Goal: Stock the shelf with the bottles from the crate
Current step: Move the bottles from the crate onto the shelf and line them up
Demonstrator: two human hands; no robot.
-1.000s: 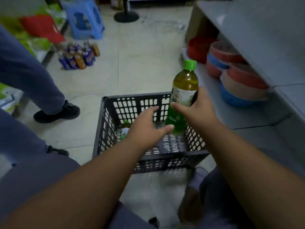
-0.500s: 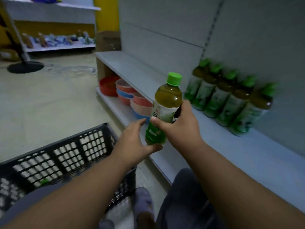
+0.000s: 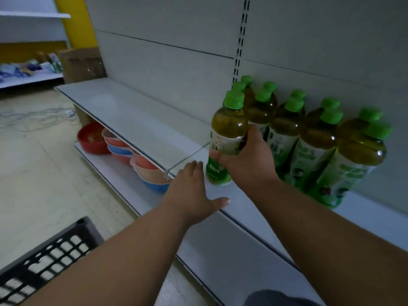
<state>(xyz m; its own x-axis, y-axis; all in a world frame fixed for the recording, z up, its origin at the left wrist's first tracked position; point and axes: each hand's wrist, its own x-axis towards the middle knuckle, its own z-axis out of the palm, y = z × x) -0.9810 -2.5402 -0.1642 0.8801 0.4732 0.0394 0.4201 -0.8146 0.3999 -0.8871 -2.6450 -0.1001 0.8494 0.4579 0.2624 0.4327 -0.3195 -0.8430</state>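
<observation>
My right hand grips a green-capped tea bottle around its label. The bottle stands upright with its base on or just above the grey shelf, at the left end of a row. Several matching bottles stand in two rows against the shelf's back panel, to the right of it. My left hand is flat, fingers spread, palm down at the shelf's front edge, holding nothing. A corner of the black plastic crate shows at the bottom left; its contents are out of sight.
Stacked red, pink and blue plastic bowls sit on the lower shelf under the grey one. A cardboard box stands at the shelf's far end. Cables lie on the beige floor at left. Another shelf with goods is far left.
My view and both hands have swung from the crate up to the shelf. The right hand has carried the bottle right and forward, down to the shelf beside the row. The left hand has dropped to the shelf's edge.
</observation>
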